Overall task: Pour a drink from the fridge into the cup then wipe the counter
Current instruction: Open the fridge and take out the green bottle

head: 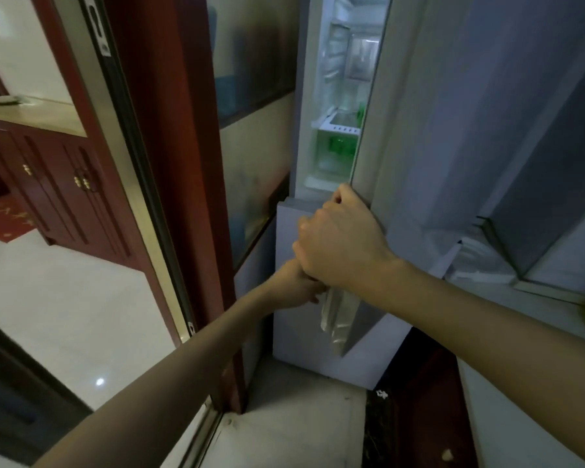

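Zero steps done | fridge door point(453, 130) ajar | right hand point(341, 241) curled round its edge | left hand point(294, 285) grip hidden, can't tell | fetch, pour, wipe pending

This looks like somebody's home, just off the kitchen: a tall fridge point(340, 79) stands ajar with green bottles point(340, 146) on its lit shelves, beside a sliding-door frame point(142, 184), a dark red wooden cabinet point(58, 177) with brass handles point(81, 182), and a glossy tiled floor point(65, 298).
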Available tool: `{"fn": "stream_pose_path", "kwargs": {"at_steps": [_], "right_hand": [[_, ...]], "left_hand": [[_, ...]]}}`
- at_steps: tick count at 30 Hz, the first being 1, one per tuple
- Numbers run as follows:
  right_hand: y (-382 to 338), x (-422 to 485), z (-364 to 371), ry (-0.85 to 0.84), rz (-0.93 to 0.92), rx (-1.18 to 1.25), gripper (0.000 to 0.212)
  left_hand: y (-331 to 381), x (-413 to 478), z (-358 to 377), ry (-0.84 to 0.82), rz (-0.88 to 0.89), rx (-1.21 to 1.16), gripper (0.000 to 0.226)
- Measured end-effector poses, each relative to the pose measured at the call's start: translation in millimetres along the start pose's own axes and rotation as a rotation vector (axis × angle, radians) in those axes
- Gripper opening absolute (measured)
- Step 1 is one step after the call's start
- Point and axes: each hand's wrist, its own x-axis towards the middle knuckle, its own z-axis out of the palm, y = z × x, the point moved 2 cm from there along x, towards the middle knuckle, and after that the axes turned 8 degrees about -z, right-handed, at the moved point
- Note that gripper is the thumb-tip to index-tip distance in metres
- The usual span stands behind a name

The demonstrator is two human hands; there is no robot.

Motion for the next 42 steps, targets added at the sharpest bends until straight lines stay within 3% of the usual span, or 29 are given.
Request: {"fn": "stream_pose_path", "kwargs": {"at_steps": [2, 5, 9, 13, 18, 23, 28, 35, 42], "right_hand": [[4.0, -2.2, 0.9, -0.049, 0.014, 0.010, 0.047], [8.7, -3.2, 2.6, -0.121, 0.059, 0.046, 0.042], [25.5, -0.2, 8.1, -0.255, 0.240, 0.148, 0.038], [44.2, -10.4, 16.3, -0.350, 0.385, 0.180, 0.037], [52.1, -38.1, 30.0, -0.442, 0.493, 0.138, 0.014], [61.9, -67.3, 51.5, -0.478, 0.620, 0.171, 0.026], [82.0, -99.3, 84.0, -0.516, 0.730, 0.195, 0.035], [116.4, -127.9, 100.3, -0.561, 0.867, 0.336, 0.044], [138.7, -95.4, 127.8, -0.539, 0.777, 0.454, 0.039]], "left_hand": [[4.6, 7.6, 16.8, -0.041, 0.101, 0.061, 0.024], [10.0, 16.7, 24.5, -0.144, 0.141, 0.080, 0.027], [20.1, 26.6, 30.2, -0.470, 0.083, -0.019, 0.032], [34.7, 29.4, 35.9, -0.762, 0.150, 0.054, 0.043], [51.2, 46.8, 30.5, -0.806, 0.282, 0.056, 0.030], [65.0, 53.3, 37.0, -0.917, 0.399, 0.226, 0.029], [67.0, 71.5, 36.0, -0.890, 0.433, 0.308, 0.028], [80.9, 113.2, 32.0, -0.687, 0.499, 0.433, 0.027], [112.9, 146.8, 30.7, -0.468, 0.588, 0.633, 0.031]]}}
